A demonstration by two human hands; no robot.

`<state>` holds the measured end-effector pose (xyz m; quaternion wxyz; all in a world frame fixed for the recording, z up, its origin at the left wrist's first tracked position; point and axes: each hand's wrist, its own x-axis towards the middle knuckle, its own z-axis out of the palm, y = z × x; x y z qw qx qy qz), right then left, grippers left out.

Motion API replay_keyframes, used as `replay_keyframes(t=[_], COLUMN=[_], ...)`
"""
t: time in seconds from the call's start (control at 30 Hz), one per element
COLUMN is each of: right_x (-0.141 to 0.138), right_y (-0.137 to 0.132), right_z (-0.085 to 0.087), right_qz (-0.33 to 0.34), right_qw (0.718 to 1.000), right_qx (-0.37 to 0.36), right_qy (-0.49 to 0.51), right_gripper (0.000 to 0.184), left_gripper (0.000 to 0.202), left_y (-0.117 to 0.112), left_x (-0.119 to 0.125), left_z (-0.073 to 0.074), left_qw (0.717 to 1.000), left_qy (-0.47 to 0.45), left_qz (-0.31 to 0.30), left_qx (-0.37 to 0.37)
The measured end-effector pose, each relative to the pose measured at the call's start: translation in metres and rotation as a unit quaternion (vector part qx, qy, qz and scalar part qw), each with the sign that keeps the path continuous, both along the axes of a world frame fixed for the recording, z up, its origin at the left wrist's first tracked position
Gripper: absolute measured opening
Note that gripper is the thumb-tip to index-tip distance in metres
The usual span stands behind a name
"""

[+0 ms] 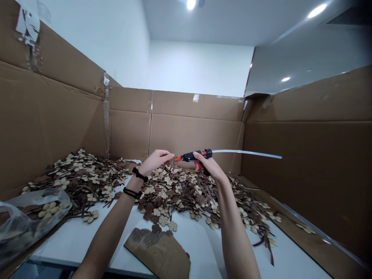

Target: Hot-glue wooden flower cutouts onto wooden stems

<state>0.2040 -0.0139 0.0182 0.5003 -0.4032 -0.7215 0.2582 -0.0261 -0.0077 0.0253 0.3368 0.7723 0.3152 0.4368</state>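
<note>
My right hand (209, 164) grips a black and orange hot glue gun (190, 156), with a long translucent glue stick (247, 152) running out of its back to the right. The gun's orange nozzle points left at a small brown flower piece (173, 159), pinched between the fingers of my left hand (157, 159). Whether the nozzle touches the piece I cannot tell. Below both hands lies a large heap of beige and brown flower pieces (177, 190), many with thin dark strips like stems.
A piece of torn cardboard (162, 252) lies on the white table (203, 236) in front. At left is a clear plastic bag (55, 195) of flower pieces, beside another heap (84, 174). Cardboard walls (197, 133) enclose the left, back and right.
</note>
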Motion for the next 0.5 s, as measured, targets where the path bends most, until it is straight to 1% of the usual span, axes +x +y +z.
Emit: replay_keyframes(t=[0.23, 0.37, 0.5], right_x=[-0.0037, -0.0054, -0.0064], right_y=[-0.0015, -0.0031, -0.0042], right_z=[0.0026, 0.0035, 0.0033], right_qz=[-0.013, -0.018, -0.022], right_qw=[0.999, 0.999, 0.999], right_qx=[0.034, 0.041, 0.037], right_qy=[-0.002, -0.008, -0.003], right_gripper=[0.056, 0.057, 0.054], left_gripper=[0.039, 0.039, 0.036], left_y=[-0.0027, -0.0035, -0.002], left_x=[0.0006, 0.0, -0.0005], left_z=[0.0024, 0.0029, 0.0014], left_qw=[1.0, 1.0, 1.0], left_qy=[-0.002, -0.003, -0.017], left_qz=[0.006, -0.002, -0.001], left_qx=[0.006, 0.012, 0.011])
